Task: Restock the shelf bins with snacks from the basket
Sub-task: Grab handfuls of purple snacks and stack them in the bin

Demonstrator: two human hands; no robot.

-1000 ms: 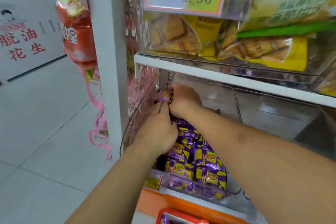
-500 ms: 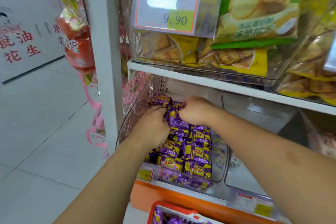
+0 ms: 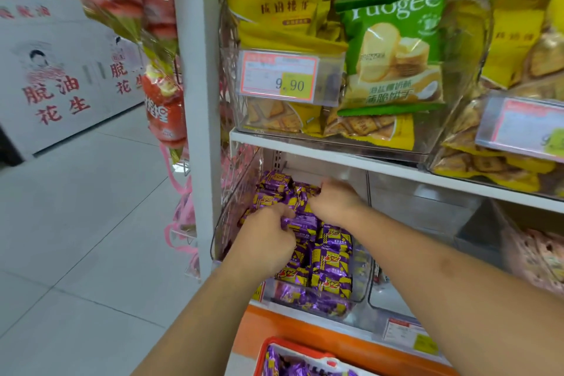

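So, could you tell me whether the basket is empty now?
No, purple snack packs lie inside the red basket.

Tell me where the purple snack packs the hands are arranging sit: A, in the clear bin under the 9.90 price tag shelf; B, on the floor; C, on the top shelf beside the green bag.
A: both hands, left hand and right hand, are among the purple snack packs inside the clear bin, on the shelf below the 9.90 price tag.

Two bare forearms, sleeveless as far as shown, ending in left hand and right hand, without rings, watch or gloves.
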